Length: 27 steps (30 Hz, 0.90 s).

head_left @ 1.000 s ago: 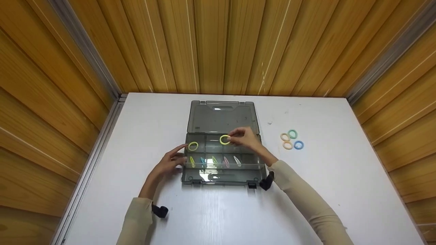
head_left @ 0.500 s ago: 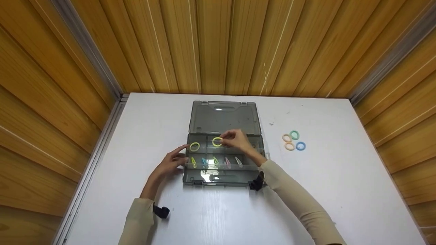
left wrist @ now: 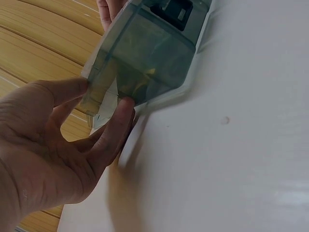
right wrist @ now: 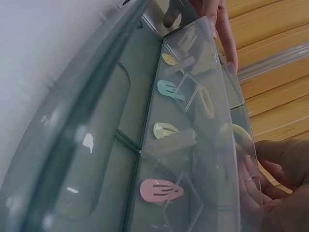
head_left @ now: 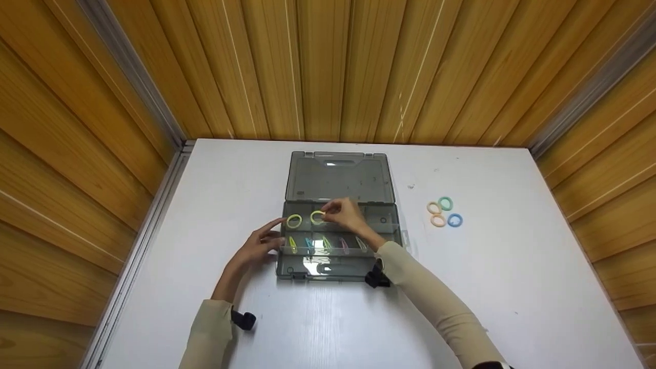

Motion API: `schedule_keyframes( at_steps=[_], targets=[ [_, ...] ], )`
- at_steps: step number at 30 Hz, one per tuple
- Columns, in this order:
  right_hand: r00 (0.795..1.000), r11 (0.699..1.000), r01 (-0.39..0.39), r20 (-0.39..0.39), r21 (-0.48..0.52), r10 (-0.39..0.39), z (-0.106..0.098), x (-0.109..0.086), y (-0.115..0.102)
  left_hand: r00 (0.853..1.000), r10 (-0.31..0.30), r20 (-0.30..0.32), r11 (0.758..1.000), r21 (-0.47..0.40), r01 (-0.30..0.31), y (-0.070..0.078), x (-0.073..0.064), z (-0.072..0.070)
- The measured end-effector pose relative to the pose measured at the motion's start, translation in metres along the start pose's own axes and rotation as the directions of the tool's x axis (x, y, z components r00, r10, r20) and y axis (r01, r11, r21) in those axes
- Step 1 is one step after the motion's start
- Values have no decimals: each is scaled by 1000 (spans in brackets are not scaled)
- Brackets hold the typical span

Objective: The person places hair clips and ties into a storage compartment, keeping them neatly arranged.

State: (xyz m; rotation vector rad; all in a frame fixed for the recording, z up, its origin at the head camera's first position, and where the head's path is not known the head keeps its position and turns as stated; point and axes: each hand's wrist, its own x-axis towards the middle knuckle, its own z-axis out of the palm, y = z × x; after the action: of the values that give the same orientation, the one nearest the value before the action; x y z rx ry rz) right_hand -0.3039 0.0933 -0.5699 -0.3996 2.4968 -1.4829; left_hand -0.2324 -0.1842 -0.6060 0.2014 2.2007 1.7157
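A smoky translucent compartment box [head_left: 338, 268] lies with its lid [head_left: 341, 179] folded back on the table. My right hand [head_left: 348, 217] pinches a yellow hair tie [head_left: 314, 217] between thumb and fingers, close over the back row. Left of it, another yellow hair tie [head_left: 294, 221] sits in the back left compartment. At the box's left side, my left hand [head_left: 256, 247] touches the wall with its fingertips [left wrist: 126, 104]. Several snap hair clips line the middle row, among them a pink clip [right wrist: 159, 191] and a blue clip [right wrist: 170, 90].
To the right of the box on the white table [head_left: 487, 287] lie more hair ties: a green one [head_left: 451, 204], a blue one [head_left: 460, 220] and two peach ones, with one peach tie [head_left: 444, 221] nearer me. Wood-look panels [head_left: 328, 66] stand behind the table.
My right hand has moved left over the back row with the yellow hair tie, towards the other yellow one. The left hand stays at the box's left side.
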Motion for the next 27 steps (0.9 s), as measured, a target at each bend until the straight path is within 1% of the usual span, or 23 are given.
schedule_keyframes(
  at_steps=[6, 9, 12, 16, 17, 19, 23, 24, 27],
  targets=[
    [999, 997, -19, 48, -74, 23, 4, 6, -2, 1000, 21, -2, 1000, 15, -21, 1, 0, 1],
    [998, 994, -35, 57, -104, 41, 7, 10, -1, 1000, 26, -1, 1000, 16, -26, 1, -1, 1],
    [996, 992, -51, 62, -114, 58, 8, 14, 0, 1000, 31, -1, 999, 13, -31, 0, 0, -1],
    [997, 992, -28, 73, -122, 37, 7, 17, 2, 1000, 15, -3, 1000, 12, -15, 0, 0, -1],
    [997, 993, 4, 73, -122, 5, 7, 18, 5, 1000, 9, -3, 1000, 13, -9, 0, 1, -1],
    [997, 992, 17, 80, -125, -7, 7, 19, 7, 1000, -2, -1, 1000, 15, 2, 0, 1, -1],
    [996, 993, 11, 92, -121, 0, 7, 17, 7, 1000, -9, 3, 1000, 19, 9, 0, 0, -1],
    [995, 992, -15, 96, -128, 28, 7, 16, 4, 1000, -8, 2, 1000, 20, 8, 0, 0, -1],
    [995, 989, -17, 96, -147, 32, 9, 13, 2, 1000, -1, 5, 1000, 14, 0, 0, 0, -1]
  ],
)
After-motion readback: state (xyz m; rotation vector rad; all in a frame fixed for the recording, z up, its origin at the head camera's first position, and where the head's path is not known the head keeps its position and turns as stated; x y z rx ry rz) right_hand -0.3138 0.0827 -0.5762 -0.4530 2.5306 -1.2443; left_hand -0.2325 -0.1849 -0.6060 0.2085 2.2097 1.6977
